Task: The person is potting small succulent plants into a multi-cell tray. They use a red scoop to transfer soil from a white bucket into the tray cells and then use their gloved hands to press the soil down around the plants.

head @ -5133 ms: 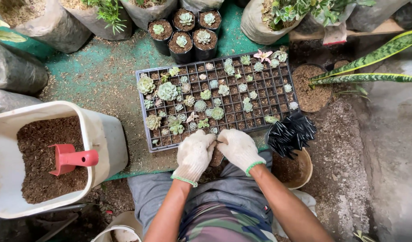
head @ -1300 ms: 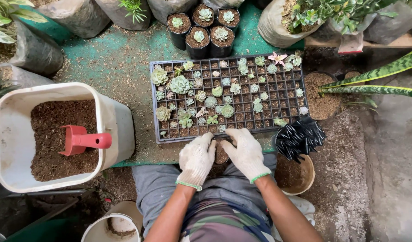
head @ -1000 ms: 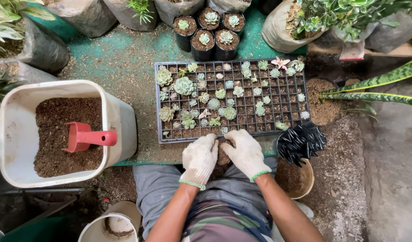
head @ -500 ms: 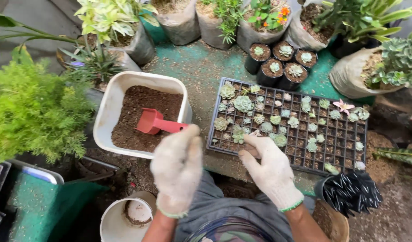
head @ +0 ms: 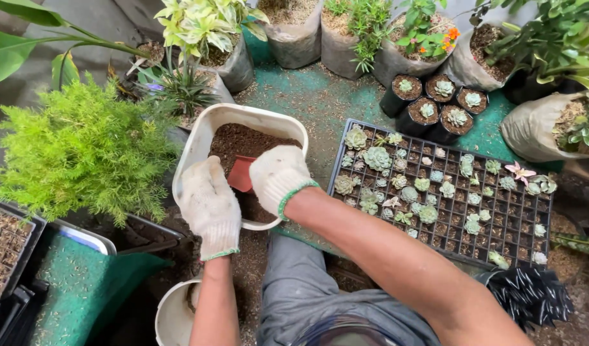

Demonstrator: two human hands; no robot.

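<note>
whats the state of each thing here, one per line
white tub: partly filled with soil
red scoop: in the tub, under the right hand
left hand: gloved, at the tub's near rim
seedling tray: partly filled with succulents
small black pots: each planted

One head cam, looking steeply down, close over white soil tub & seedling tray.

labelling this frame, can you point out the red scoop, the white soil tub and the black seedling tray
red scoop [head: 242, 174], head view, on the red blade showing between the two gloves
white soil tub [head: 252, 116], head view, on its far rim
black seedling tray [head: 513, 225], head view, on empty cells near the right end
</note>
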